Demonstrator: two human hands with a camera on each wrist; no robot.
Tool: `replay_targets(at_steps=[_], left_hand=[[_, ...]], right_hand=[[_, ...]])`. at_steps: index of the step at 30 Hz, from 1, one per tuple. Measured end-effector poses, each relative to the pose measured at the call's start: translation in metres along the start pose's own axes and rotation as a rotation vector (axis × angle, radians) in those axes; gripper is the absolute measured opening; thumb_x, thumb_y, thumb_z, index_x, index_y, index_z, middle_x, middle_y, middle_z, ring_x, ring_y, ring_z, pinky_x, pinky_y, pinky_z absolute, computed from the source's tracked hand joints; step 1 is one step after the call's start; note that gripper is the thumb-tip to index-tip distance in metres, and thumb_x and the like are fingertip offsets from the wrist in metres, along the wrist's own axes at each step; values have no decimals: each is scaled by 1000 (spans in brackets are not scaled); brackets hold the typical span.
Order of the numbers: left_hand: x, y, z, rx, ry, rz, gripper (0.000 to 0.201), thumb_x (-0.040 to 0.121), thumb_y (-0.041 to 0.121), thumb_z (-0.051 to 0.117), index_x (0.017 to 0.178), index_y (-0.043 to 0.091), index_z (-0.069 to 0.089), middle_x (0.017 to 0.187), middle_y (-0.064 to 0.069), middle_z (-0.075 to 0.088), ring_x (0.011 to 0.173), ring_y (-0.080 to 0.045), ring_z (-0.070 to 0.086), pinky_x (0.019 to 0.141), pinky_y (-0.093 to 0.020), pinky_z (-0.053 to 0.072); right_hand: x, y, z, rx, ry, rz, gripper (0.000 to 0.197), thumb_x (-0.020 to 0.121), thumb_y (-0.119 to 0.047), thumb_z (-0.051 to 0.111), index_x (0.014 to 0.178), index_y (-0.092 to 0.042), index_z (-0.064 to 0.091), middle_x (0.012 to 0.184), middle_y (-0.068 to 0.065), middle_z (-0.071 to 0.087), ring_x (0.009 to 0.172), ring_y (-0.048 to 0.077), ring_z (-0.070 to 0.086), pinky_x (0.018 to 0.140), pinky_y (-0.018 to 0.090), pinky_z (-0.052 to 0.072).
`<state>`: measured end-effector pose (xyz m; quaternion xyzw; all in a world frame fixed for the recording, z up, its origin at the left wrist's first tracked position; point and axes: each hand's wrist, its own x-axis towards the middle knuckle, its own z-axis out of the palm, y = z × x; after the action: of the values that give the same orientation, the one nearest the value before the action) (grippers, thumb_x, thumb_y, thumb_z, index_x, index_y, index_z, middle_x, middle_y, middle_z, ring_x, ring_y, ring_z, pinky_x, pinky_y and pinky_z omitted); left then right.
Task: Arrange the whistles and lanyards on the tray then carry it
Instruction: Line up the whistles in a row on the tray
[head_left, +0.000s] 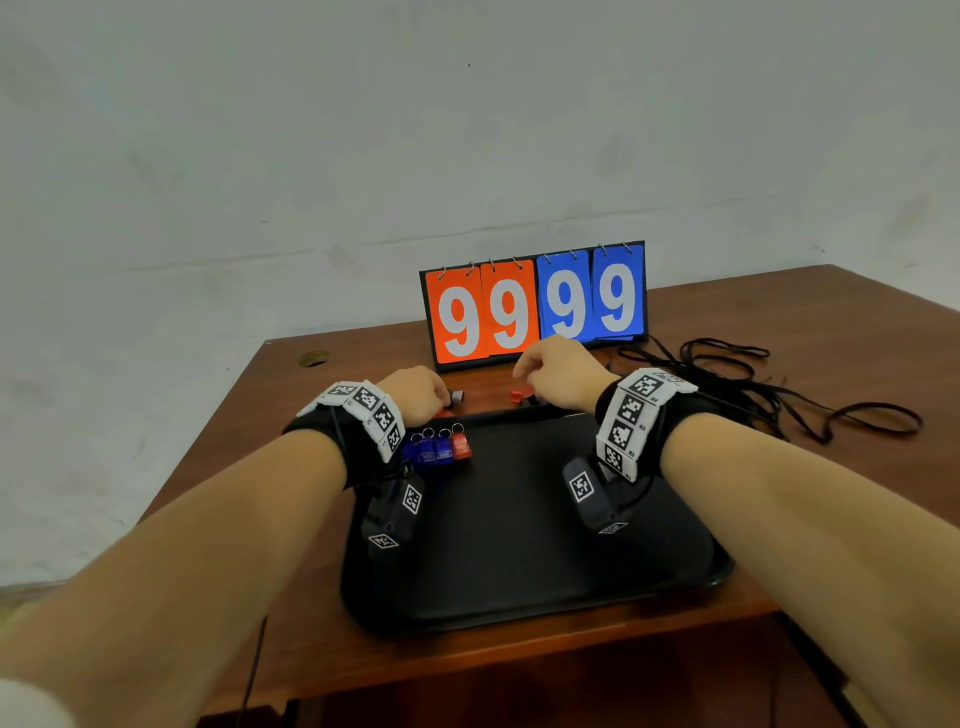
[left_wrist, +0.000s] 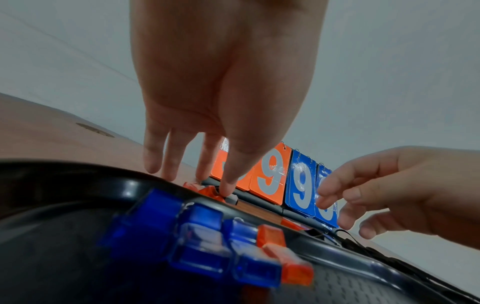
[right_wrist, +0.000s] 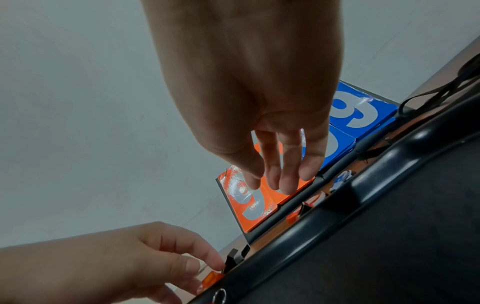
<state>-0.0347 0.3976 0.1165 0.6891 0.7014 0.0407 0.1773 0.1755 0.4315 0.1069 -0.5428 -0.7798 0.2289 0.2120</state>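
Note:
A black tray (head_left: 519, 519) lies on the table in front of me. Three blue whistles and one red whistle stand in a row (head_left: 439, 447) at its far left corner. Beyond the tray's far rim, loose whistles lie on the table. My left hand (head_left: 421, 392) reaches down there with straight fingers, its thumb tip touching a dark whistle (left_wrist: 232, 198) beside a red whistle (left_wrist: 207, 190). My right hand (head_left: 545, 366) hovers with relaxed fingers, holding nothing, over another red whistle (head_left: 517, 397). Black lanyards (head_left: 753, 384) lie tangled at the right.
A flip scoreboard (head_left: 535, 306) showing 99 99 stands just behind the loose whistles, close to both hands. The wooden table (head_left: 249, 395) ends near the wall at the back and left. Most of the tray's floor is bare.

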Motion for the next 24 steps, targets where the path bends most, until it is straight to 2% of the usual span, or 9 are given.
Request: replay_targets(at_steps=[4,9,13,15,19,24], left_hand=[[7,-2,2,-24,-25,-6,27,98,20,55,119,14,71,125,-5,65,112,-20,59,99,-32,46],[7,-1,4,-8,-15,-10,30,98,11,53,122,12,70,128,-3,64,114,-19,59,92,-25,43],[8,-1,6,-14,35,-37,27,95,11,59,120,10,70,123,-5,66,109,-20,61,89,-26,45],[9,-1,7,-18,80,-69,23,93,12,64,115,9,71,118,-8,67,106,-21,62,87,-27,47],[9,0,8,-35,125,-89,19,87,11,72,106,12,71,115,-7,68,105,-21,63,92,-31,50],[3,2,6,-53,126,-71,24,85,7,73,108,14,70,116,-5,67,107,-21,62,90,-29,49]], right_hand=[[2,5,3,6,3,1,32,91,1,49,107,-17,69,120,3,62,108,18,59,90,27,50],[2,9,4,26,11,22,31,91,2,49,105,-17,70,116,3,63,106,18,60,91,28,51],[1,12,1,30,54,38,30,92,1,50,106,-17,69,113,3,64,106,17,58,91,28,50],[1,14,-2,38,77,56,29,92,0,50,106,-17,69,114,3,64,107,18,59,92,29,52],[-3,18,-7,45,88,72,27,93,-2,50,108,-15,69,117,5,65,111,21,60,98,34,51],[-3,18,-9,22,85,52,28,95,-3,50,112,-16,68,122,5,64,113,20,58,97,31,49]])
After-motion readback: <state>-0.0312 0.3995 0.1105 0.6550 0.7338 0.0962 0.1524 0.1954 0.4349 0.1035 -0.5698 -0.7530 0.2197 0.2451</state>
